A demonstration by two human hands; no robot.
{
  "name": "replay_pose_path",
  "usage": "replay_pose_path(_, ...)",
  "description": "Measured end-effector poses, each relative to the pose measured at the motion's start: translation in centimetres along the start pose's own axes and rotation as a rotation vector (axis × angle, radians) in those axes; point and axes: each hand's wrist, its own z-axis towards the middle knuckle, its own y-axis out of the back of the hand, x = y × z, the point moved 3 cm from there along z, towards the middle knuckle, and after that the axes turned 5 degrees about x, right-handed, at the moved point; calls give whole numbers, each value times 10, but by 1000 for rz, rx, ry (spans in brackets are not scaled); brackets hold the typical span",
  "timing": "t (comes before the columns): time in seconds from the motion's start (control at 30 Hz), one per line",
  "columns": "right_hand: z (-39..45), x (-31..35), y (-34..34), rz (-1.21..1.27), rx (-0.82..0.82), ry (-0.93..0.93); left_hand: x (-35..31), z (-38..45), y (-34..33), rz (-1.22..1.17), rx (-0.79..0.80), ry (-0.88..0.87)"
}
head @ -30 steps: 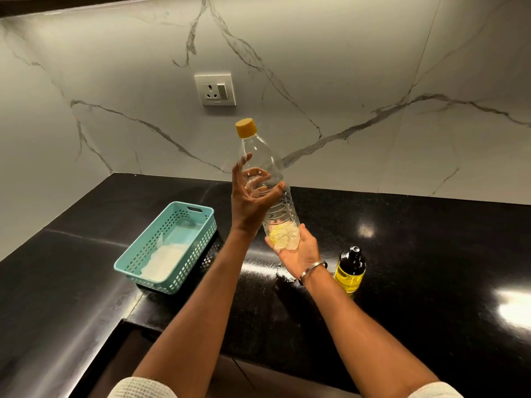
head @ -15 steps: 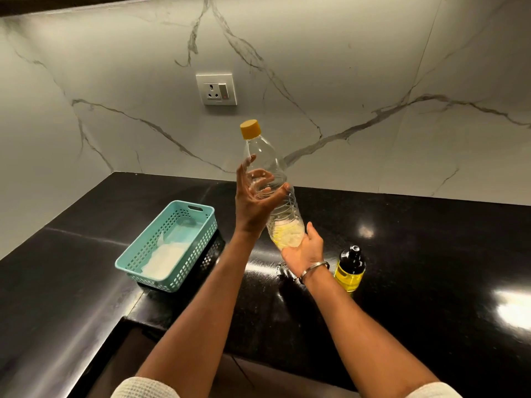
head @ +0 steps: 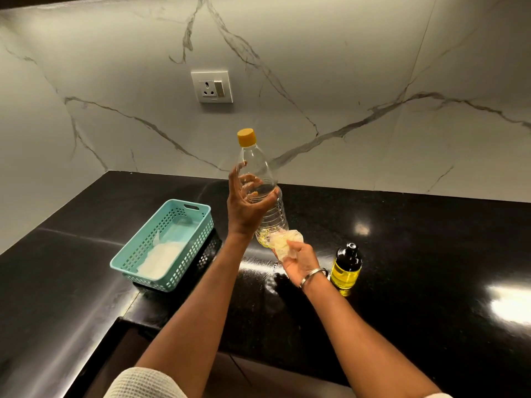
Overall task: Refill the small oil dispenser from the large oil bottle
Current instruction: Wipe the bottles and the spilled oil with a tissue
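The large oil bottle [head: 260, 165] is clear plastic with a yellow cap [head: 246, 137] screwed on, and only a little yellow oil sits at its base. It is held upright above the black counter. My left hand [head: 244, 205] grips its middle, fingers curled round it. My right hand [head: 301, 262] pinches a crumpled white tissue [head: 287, 242] against the bottle's bottom. The small oil dispenser [head: 345, 271], with a black top and yellow oil inside, stands on the counter just right of my right wrist.
A teal perforated basket [head: 172, 277] with white paper inside sits on the counter to the left. A wall socket [head: 212, 87] is on the marble backsplash. The black countertop [head: 431, 239] extends to the right; its front edge drops off near my elbows.
My right hand has shifted slightly down and right at the bottle's base, and the crumpled tissue now shows in its fingers. The bottle and my left hand have barely moved.
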Motion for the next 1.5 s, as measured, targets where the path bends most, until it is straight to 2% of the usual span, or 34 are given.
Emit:
replay_pose_path(0.13,15,11,9,-65,-124,170,13,6,9,-36,-21,61)
replay_pose_path(0.23,26,20,17,-124,-229,208,26,18,17,-69,-48,114)
replay_pose_path(0.37,41,20,23,-456,-337,173,49,34,10,-4,7,167)
replay_pose_path(0.47,50,21,19,-742,-388,233,67,41,-2,9,36,219)
replay_pose_path(0.6,59,30,19,-962,-474,254,89,50,-17,25,81,297)
replay_pose_path(0.7,75,31,21,-1143,-473,250,103,56,-29,39,97,345)
replay_pose_path(0.83,90,26,30,-1253,-528,318,116,58,-45,47,147,355)
replay_pose_path(0.97,97,19,37,-1390,-470,348,123,57,-55,39,189,344)
replay_pose_path(1.07,103,18,40,-1178,-502,417,121,63,-57,26,188,312)
replay_pose_path(1.13,109,23,40,-1240,-529,430,118,70,-54,5,157,293)
replay_pose_path(1.23,126,16,38,-1858,-391,296,117,80,-46,13,139,271)
replay_pose_path(1.3,132,-3,27,-2147,-273,272,120,86,-41,31,126,260)
replay_pose_path(1.43,128,-49,7,-2302,110,287,124,92,-38,71,110,221)
replay_pose_path(1.5,121,-52,13,-2349,120,331,123,93,-39,73,116,212)
